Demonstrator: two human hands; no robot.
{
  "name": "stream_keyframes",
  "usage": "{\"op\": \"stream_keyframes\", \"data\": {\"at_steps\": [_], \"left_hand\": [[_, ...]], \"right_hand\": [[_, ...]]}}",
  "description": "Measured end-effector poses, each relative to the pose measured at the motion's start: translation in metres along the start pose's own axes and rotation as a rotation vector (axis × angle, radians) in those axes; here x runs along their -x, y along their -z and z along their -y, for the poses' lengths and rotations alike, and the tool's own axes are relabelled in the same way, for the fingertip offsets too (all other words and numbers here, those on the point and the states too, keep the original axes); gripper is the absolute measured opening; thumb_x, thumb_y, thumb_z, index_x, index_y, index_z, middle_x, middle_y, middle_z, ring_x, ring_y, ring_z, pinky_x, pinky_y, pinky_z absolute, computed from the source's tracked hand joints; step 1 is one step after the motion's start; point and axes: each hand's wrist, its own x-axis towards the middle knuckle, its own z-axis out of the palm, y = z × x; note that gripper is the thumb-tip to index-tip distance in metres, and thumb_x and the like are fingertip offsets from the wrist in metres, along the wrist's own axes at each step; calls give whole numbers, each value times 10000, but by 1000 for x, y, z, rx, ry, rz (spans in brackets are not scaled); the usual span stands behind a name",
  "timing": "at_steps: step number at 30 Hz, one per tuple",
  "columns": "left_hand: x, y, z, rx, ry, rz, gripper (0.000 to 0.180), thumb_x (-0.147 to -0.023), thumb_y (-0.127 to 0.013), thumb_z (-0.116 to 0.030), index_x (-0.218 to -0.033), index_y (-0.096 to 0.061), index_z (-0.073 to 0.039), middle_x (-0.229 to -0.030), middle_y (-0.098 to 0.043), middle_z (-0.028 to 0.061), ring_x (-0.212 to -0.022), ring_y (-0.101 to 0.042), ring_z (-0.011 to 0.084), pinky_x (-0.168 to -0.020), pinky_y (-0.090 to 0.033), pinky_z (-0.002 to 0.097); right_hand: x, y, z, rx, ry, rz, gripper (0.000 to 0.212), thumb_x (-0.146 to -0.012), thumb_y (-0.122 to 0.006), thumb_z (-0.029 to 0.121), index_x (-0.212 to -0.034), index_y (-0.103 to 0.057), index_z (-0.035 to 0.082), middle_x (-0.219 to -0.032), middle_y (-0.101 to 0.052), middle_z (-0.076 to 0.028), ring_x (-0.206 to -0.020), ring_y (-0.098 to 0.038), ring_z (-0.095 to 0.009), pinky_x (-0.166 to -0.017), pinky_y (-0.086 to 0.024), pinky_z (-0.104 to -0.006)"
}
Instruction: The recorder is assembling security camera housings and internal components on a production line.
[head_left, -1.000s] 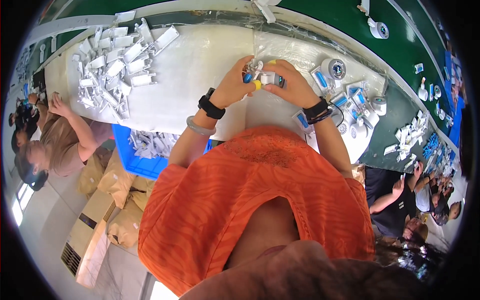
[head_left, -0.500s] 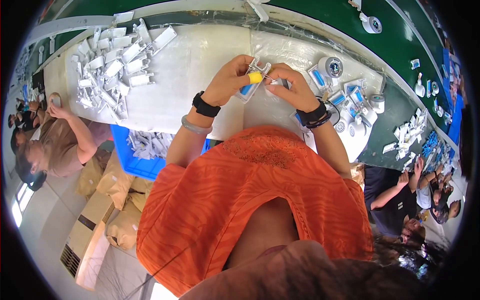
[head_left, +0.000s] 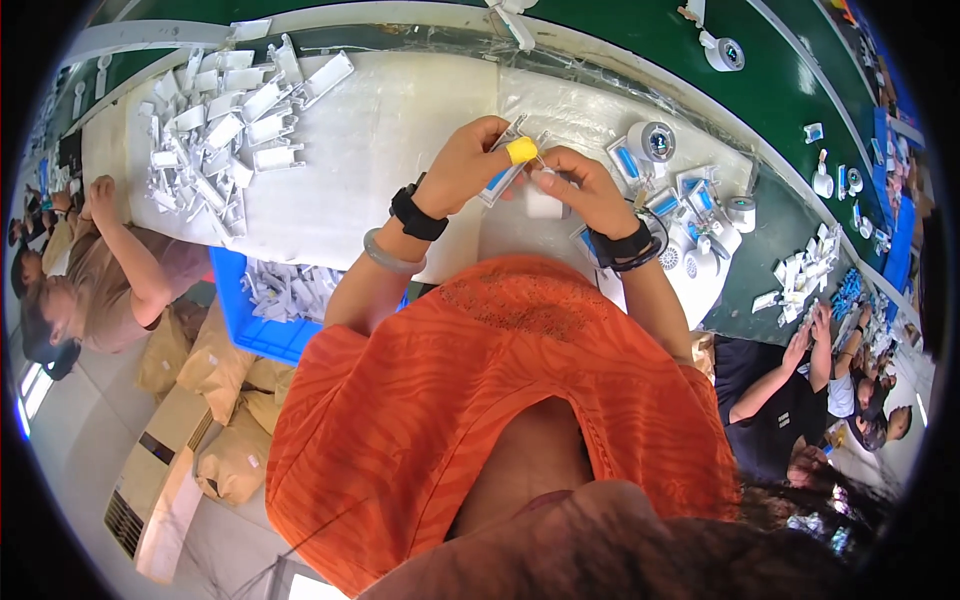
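My left hand, with a yellow cover on its thumb, is closed on a white plastic housing that has a blue block inside. Close beside it, my right hand is closed with thumb and forefinger pinched at a thin wire between the two hands. A white round-edged part sits under the right fingers and seems joined to the wire. The fingers partly hide the wire's ends and the inside of the housing. Both hands are just above the table covering.
Loose white housings lie heaped at the left. On the right are several assemblies with blue blocks and a round display unit. A blue bin of white parts stands by my left arm. Co-workers sit on both sides; a green conveyor runs behind.
My right hand has turned slightly, and the white round-edged part shows lower and more fully beneath its fingers. The left hand keeps its hold on the housing. The whole view has shifted slightly.
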Motion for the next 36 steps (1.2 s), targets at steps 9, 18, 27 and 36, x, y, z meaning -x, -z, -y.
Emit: {"op": "stream_keyframes", "data": {"at_steps": [9,18,27,36], "left_hand": [[3,2,15,-82,-112,-60,252,-923,-647,-185,-1065,-576,11,-923,-664,72,-765,-647,114,-615,-549,247],[0,2,11,-19,-160,-15,221,-924,-632,-134,-1089,-563,-3,-960,-662,69,-805,-655,117,-626,-551,241],[1,4,11,6,-135,25,215,-921,-631,-123,-1090,-566,-6,-979,-664,75,-821,-654,120,-645,-560,249],[-22,-7,15,270,-65,-39,213,-930,-628,-165,-1068,-574,-12,-962,-657,86,-807,-666,143,-647,-592,287]], "right_hand": [[8,-4,14,307,198,-20,243,-905,-683,274,-1015,-671,57,-957,-610,-35,-837,-546,-125,-725,-419,-248],[6,1,19,368,237,-3,245,-898,-682,232,-1026,-647,26,-1021,-616,-64,-959,-560,-166,-879,-416,-287],[3,-4,14,366,306,-14,256,-880,-708,276,-1008,-669,59,-930,-610,-65,-842,-564,-177,-732,-442,-276],[0,24,11,339,134,-47,254,-906,-687,248,-1028,-654,28,-953,-618,-26,-814,-546,-94,-710,-440,-232]]}}
